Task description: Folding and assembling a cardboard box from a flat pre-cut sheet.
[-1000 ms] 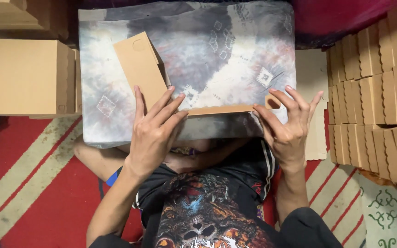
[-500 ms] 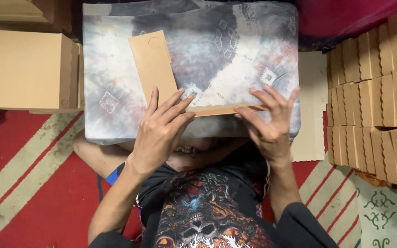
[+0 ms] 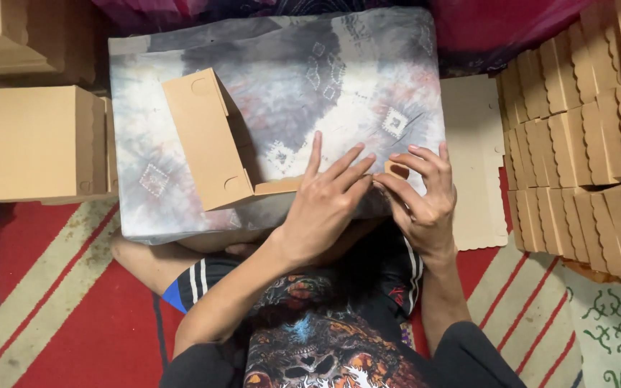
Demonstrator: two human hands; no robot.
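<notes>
Cushion on red rug — left hand flat, right hand pinching cardboard box.

A grey-and-white tie-dye cushion lies on the lap. Folded brown cardboard boxes sit beyond its left edge; scalloped flat cardboard blanks stack beyond its right edge, on a red striped mat.
</notes>
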